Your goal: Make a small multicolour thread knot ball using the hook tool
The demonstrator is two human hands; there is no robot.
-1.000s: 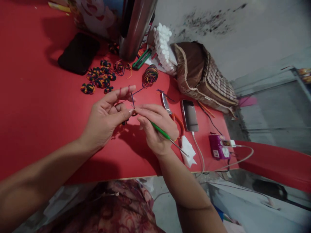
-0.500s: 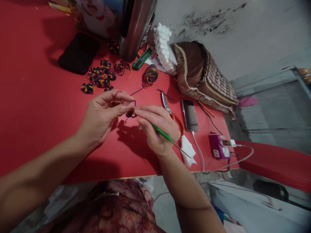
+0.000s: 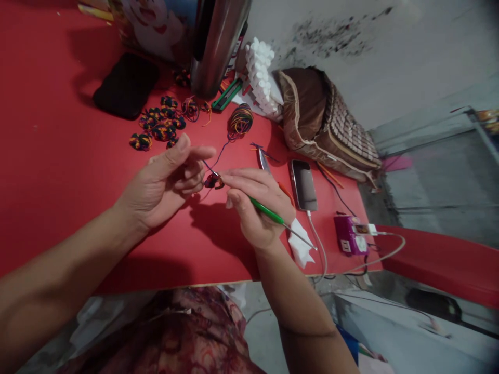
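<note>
My right hand (image 3: 261, 208) is closed round a crochet hook (image 3: 267, 210) with a green grip, its bare metal end pointing down to the right. At the hook's other tip hangs a small dark multicolour crochet piece (image 3: 212, 181). My left hand (image 3: 167, 179) is just left of that piece, thumb raised away from the index finger, the other fingers loosely bent. A strand of dark yarn (image 3: 221, 152) runs from the yarn ball (image 3: 240, 119) towards the hook, passing by the left fingertips. Whether the bent left fingers touch the piece is unclear.
Several crocheted pieces (image 3: 161, 124) lie behind my left hand, near a black case (image 3: 127, 85). A steel flask (image 3: 220, 47) and green cutter (image 3: 227, 95) stand or lie farther back. Scissors (image 3: 262, 159), a charging phone (image 3: 304, 184) and white paper (image 3: 301, 244) are right, before a brown cushioned item (image 3: 312, 101).
My left thumb has lifted off the crochet piece and the left fingers have spread apart. The right hand has shifted slightly right and down with the hook, leaving the piece at its tip.
</note>
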